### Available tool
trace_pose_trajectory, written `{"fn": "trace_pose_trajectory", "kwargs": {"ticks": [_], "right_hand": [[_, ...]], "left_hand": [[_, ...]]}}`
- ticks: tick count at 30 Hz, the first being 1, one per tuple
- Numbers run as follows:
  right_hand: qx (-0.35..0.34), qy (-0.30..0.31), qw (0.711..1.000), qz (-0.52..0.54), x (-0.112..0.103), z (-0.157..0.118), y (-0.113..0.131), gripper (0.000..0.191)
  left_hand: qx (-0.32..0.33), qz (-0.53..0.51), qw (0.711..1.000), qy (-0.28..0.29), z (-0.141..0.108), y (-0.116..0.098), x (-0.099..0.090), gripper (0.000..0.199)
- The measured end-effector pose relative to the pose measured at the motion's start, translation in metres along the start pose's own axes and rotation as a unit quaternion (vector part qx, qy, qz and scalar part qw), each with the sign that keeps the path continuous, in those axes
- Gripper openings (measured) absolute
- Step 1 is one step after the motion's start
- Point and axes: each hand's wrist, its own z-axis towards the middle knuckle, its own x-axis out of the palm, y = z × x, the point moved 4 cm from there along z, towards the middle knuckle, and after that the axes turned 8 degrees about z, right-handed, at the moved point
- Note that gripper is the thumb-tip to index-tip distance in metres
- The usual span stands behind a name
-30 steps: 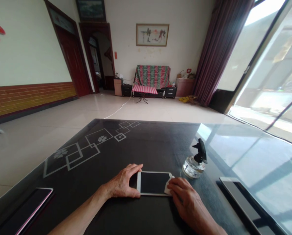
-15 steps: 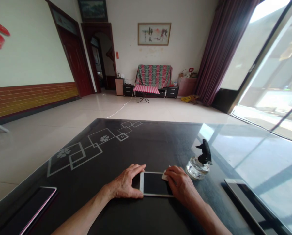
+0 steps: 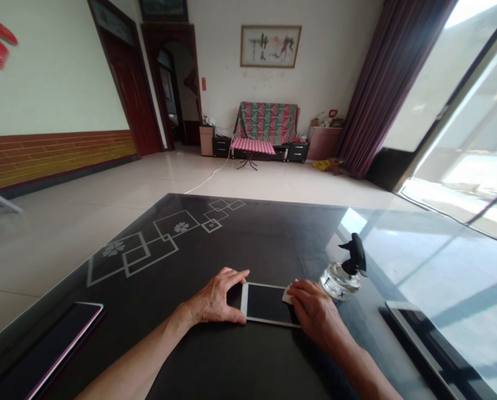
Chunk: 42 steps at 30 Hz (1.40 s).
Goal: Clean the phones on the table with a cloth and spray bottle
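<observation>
A white-framed smartphone (image 3: 269, 303) with a dark screen lies flat on the black table, its long side running left to right. My left hand (image 3: 221, 300) grips its left end, thumb at the near corner and fingers at the far one. My right hand (image 3: 317, 311) is closed on a small white wipe (image 3: 287, 294) and presses it on the right part of the screen. That hand hides the phone's right end and most of the wipe. Just beyond my right hand stands a clear spray bottle (image 3: 340, 280) with a black trigger head.
A dark tablet-like device (image 3: 50, 350) lies at the left of the black table (image 3: 215, 250). Another white-edged device (image 3: 431, 347) lies at the right. Past the table's far edge are a small checked table (image 3: 253, 146) and a covered piece of furniture (image 3: 267, 122).
The view has shifted slightly, so the table things appear a little higher and further right. Both hands keep their places on the phone, the wipe still at its right part.
</observation>
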Motion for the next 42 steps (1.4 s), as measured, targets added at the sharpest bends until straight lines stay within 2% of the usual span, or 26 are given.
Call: {"fn": "trace_pose_trajectory", "kwargs": {"ticks": [17, 21, 28, 35, 42], "right_hand": [[-0.036, 0.018, 0.998, 0.045, 0.047, 0.039, 0.054, 0.025], [-0.036, 0.014, 0.999, 0.039, 0.047, 0.04, 0.054, 0.024], [0.011, -0.023, 1.0, 0.002, 0.043, 0.035, 0.045, 0.022], [0.005, -0.012, 1.0, -0.002, 0.058, 0.046, 0.057, 0.022], [-0.007, 0.019, 1.0, -0.002, 0.057, 0.043, 0.063, 0.021]], "left_hand": [[-0.022, -0.015, 1.0, -0.005, 0.002, 0.001, 0.001, 0.109], [-0.024, -0.014, 1.0, -0.002, 0.002, 0.001, 0.001, 0.109], [-0.022, -0.019, 1.0, -0.002, 0.001, 0.001, 0.001, 0.11], [-0.02, -0.018, 1.0, -0.003, 0.002, 0.0, 0.001, 0.112], [-0.011, -0.022, 1.0, 0.001, 0.002, -0.001, 0.0, 0.11]]}}
